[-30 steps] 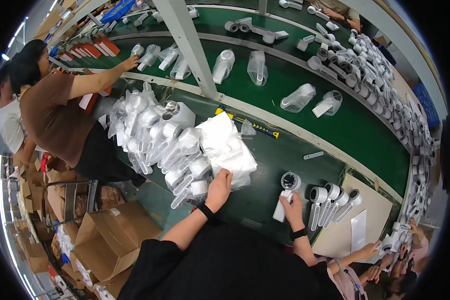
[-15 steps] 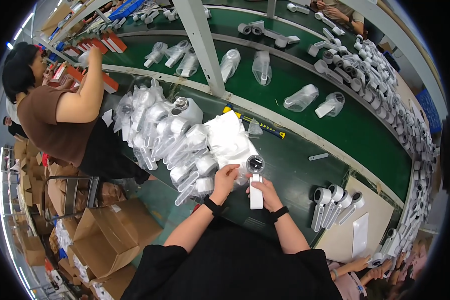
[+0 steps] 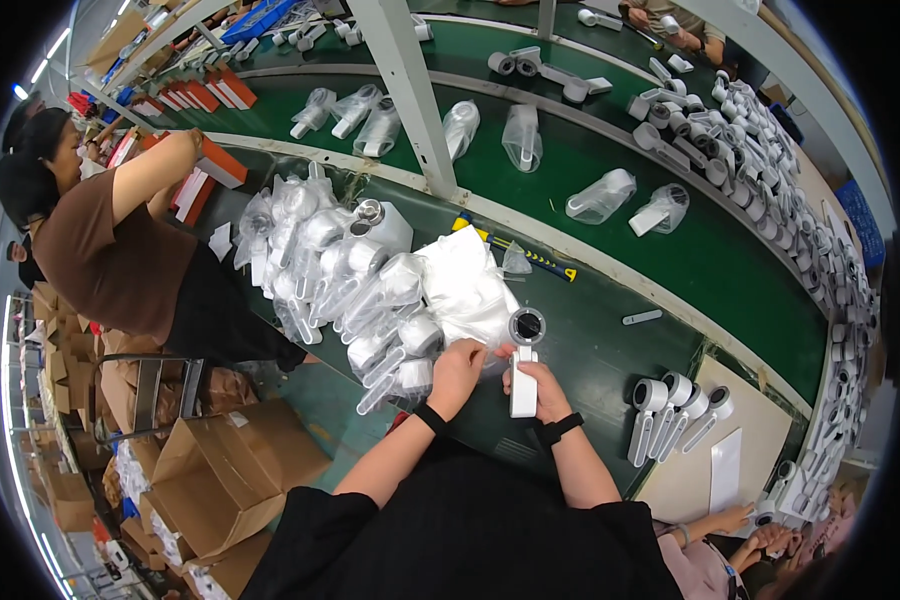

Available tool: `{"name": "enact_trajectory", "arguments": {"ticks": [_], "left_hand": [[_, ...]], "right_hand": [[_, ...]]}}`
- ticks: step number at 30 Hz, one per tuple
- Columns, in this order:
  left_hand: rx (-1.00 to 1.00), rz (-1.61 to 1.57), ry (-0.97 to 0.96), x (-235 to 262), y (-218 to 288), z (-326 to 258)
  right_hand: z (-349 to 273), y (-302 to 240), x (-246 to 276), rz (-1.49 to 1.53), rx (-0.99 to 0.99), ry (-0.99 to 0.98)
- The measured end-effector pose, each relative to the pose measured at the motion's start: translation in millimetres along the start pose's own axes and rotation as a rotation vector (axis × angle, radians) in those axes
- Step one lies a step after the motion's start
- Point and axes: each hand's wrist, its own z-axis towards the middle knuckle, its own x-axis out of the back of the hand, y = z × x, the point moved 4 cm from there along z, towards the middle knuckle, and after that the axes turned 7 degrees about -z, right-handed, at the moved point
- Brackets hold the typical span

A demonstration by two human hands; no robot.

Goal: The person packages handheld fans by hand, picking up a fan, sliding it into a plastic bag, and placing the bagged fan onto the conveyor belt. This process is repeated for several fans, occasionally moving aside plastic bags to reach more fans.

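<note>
My right hand (image 3: pixel 542 391) is wrapped round the handle of a white handheld device (image 3: pixel 523 385), its round, dark-centred head pointing away from me. Close on its left, my left hand (image 3: pixel 456 378) has its fingers drawn together at the near edge of a stack of clear plastic bags (image 3: pixel 462 285). Whether a bag is caught between those fingertips is hard to see. Left of the stack lies a heap of bagged white devices (image 3: pixel 345 275). Several unbagged devices (image 3: pixel 670 405) rest in a row to my right, on a beige board (image 3: pixel 745 400).
A metal-capped bottle (image 3: pixel 390 228) and a yellow-and-blue tool (image 3: pixel 520 248) lie behind the bags. Beyond the table rim, a green conveyor (image 3: pixel 560 150) carries bagged devices. A steel post (image 3: pixel 410 100) rises there. A co-worker (image 3: pixel 120 240) handles orange-and-white boxes at left; open cartons (image 3: pixel 220 480) stand below.
The device in my right hand has shifted slightly right and down. My left hand has moved slightly right, beside the bag stack. The co-worker at left has lowered a raised hand to the boxes.
</note>
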Motion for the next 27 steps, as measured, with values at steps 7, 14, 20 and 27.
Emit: {"name": "enact_trajectory", "arguments": {"ticks": [7,14,20,27], "left_hand": [[0.273,-0.235,-0.093,-1.6,-10.5,12.7],[0.264,-0.339,-0.15,-2.8,-31.3,16.6],[0.677,-0.937,-0.111,-20.8,-45.6,16.3],[0.395,-0.512,-0.125,-12.8,-24.7,28.4]], "right_hand": [[0.8,2.1,-3.5,-0.059,-0.065,-0.087],[11.6,-3.2,26.4,-0.144,-0.06,0.191],[0.7,-12.6,27.5,-0.388,0.075,0.319],[-29.5,-26.0,-8.6,-0.989,0.089,-0.057]]}}
